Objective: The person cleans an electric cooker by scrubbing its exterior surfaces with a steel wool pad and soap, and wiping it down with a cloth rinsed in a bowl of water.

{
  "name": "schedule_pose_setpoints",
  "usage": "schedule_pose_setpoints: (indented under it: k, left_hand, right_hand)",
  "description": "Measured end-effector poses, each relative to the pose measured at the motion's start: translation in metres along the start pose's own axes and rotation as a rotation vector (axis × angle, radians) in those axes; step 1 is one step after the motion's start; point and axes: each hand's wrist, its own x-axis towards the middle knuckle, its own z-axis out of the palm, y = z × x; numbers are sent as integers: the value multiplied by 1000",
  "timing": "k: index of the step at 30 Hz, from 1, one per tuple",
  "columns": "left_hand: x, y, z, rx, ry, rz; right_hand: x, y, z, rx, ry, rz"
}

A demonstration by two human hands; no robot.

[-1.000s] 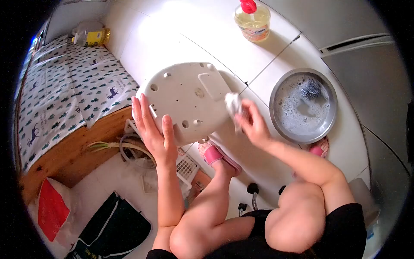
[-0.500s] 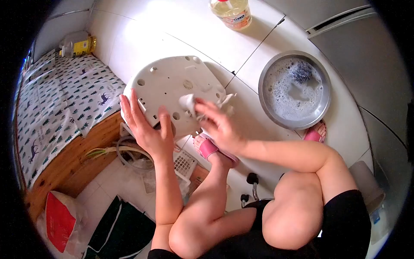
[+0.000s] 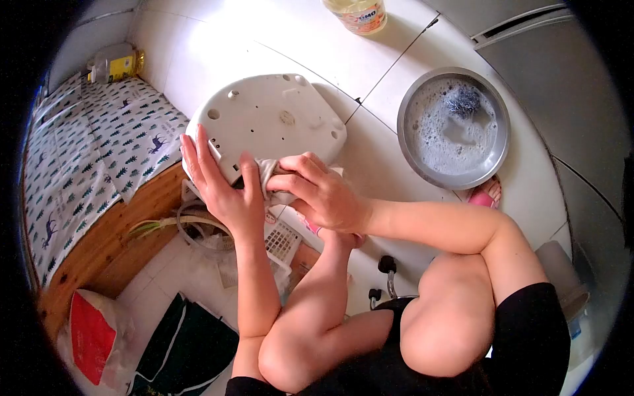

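Note:
A white plastic appliance is tilted with its holed, flat underside facing me; its kind is not clear. My left hand grips it by the lower left edge, fingers along the side and thumb on the face. Bunched in my right hand is a whitish cloth, pressed against the lower edge close to my left thumb. Part of that edge is hidden behind my hands and the cloth.
A metal basin of sudsy water stands at right, with a wire scrubber in it. A liquid bottle is at the top. Left is a wooden-sided platform under patterned cloth. A white plastic basket sits low near my leg.
My right hand has moved down and left with the cloth, from the middle of the underside to the lower edge beside my left thumb. My left hand keeps its grip.

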Motion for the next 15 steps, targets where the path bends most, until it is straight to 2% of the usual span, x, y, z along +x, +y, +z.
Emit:
schedule_pose_setpoints:
  k: [1,2,5,9,10,14,15]
  left_hand:
    - [-1,0,0,-12,4,-10]
    - [-2,0,-1,-25,9,-21]
    - [-4,-3,-1,-43,19,-38]
    - [-5,-6,-2,-34,22,-37]
    - [-6,-8,-2,-71,29,-47]
    - [-6,-9,0,-186,24,-38]
    - [-6,-9,-1,-199,17,-27]
  right_hand:
    - [-2,5,2,-5,4,-3]
    - [-9,7,-2,-22,13,83]
    - [-22,31,-8,-70,1,36]
    - [-34,49,-16,-120,14,97]
    - [-44,64,-18,-185,-26,248]
    - [-48,103,-35,-90,-21,423]
    - [-46,106,-34,-35,42,466]
